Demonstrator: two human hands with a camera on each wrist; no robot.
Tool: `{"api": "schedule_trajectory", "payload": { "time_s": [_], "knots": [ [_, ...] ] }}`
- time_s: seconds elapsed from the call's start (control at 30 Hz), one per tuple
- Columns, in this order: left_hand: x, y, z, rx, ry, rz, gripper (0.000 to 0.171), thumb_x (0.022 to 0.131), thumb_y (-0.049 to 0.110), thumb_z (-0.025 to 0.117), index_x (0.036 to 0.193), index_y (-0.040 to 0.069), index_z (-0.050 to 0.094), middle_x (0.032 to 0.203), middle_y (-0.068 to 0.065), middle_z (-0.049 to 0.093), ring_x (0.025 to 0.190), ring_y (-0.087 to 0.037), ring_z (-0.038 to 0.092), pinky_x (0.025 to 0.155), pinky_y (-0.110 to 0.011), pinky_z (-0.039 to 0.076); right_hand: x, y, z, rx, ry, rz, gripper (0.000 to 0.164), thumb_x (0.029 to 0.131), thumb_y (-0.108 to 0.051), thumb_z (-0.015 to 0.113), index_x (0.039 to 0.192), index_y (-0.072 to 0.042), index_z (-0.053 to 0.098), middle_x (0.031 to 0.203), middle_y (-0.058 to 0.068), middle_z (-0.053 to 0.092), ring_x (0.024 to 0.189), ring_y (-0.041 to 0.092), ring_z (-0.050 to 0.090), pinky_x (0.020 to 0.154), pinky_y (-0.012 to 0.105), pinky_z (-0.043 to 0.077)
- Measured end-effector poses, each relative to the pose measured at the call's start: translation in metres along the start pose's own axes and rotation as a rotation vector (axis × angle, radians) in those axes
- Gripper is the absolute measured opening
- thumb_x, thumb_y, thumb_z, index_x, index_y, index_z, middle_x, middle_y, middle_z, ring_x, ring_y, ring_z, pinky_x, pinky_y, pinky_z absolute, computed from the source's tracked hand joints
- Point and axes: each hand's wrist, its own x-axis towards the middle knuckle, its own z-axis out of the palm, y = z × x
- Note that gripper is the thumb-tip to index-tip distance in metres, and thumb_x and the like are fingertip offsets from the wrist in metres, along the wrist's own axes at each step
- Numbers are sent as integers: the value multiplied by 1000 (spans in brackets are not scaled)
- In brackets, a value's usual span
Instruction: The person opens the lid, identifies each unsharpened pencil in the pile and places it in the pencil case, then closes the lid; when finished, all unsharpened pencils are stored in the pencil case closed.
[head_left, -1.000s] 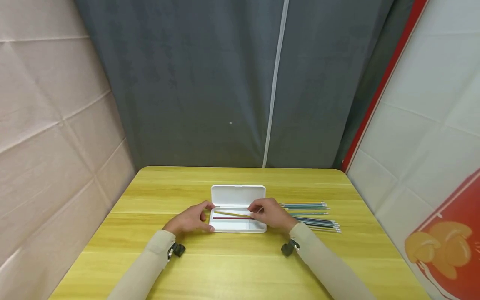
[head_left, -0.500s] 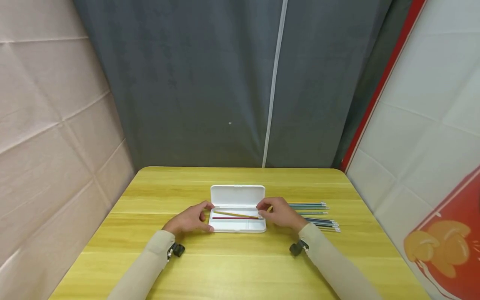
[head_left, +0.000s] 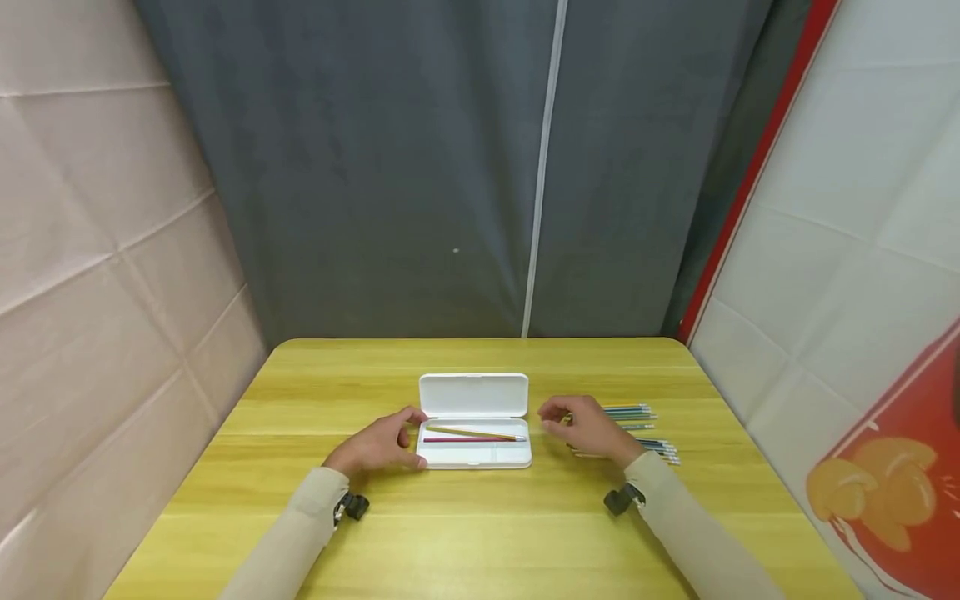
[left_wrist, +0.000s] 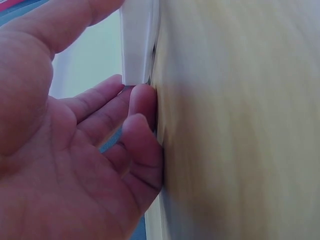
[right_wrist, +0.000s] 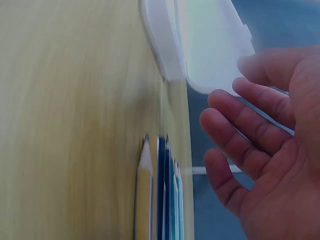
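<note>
A white pencil case [head_left: 450, 456] lies on the table with its lid raised at the back. In it rest a yellow pencil [head_left: 467, 432], slanting slightly, and a red pencil [head_left: 465, 440]. My left hand [head_left: 377, 442] holds the case's left end, thumb at the front corner and index finger at the back corner. My right hand [head_left: 590, 427] hovers to the right of the case, its fingers loosely bent and nothing between them. In the right wrist view, sharpened pencils [right_wrist: 145, 195] lie below that hand, tips toward the case [right_wrist: 165, 45].
Right of the case lie a back group of pencils [head_left: 632, 408] and a front group of dark pencils [head_left: 663, 450], partly behind my right hand. A grey curtain [head_left: 375, 208] hangs beyond the wooden table's [head_left: 450, 533] far edge.
My right hand has let go of the yellow pencil, leaving it in the case, and moved right toward the loose pencils. The left hand has stayed at the case's left end.
</note>
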Motion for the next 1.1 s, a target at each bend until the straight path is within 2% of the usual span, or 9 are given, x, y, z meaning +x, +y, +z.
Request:
{"api": "schedule_trajectory", "payload": {
  "time_s": [0.2,0.5,0.7,0.83,0.93,1.1],
  "knots": [
    [-1,3,1,-19,10,-10,70,79,37,95,136,22,57,96,-7,55,89,-21,51,74,-35,41,-14,9,-17,17,17,36,24,104,-21,70,124,-8,73,109,-3,75,100,14,68,84,30,56],
    [2,3,3,-18,4,2,72,78,38,95,136,22,56,98,-6,57,91,-21,51,75,-34,42,-39,30,-45,-52,82,97,25,102,-24,72,124,-11,74,108,-6,75,100,15,69,85,34,57],
    [2,4,2,-8,-5,0,72,79,37,94,137,21,56,97,-7,56,89,-20,50,74,-33,41,-55,46,-56,-61,108,141,24,102,-22,73,122,-10,74,107,-3,75,100,16,69,84,33,57],
    [1,7,0,4,2,-1,71,81,35,94,138,19,55,96,-9,56,87,-21,50,73,-33,40,-61,54,-61,-69,118,148,25,101,-23,73,122,-8,74,109,0,75,101,17,69,88,38,58],
    [0,8,-1,8,-1,-1,70,81,34,93,138,19,55,97,-10,56,88,-21,50,74,-34,40,-66,62,-64,-93,102,154,25,101,-23,74,122,-9,74,110,0,75,101,17,68,89,40,58],
    [1,6,2,6,-11,-10,70,80,36,94,137,21,55,100,-8,57,91,-21,51,78,-35,42,-76,76,-69,-108,78,193,22,99,-22,77,118,-10,74,109,0,74,99,15,66,87,36,56]
  ]
}}
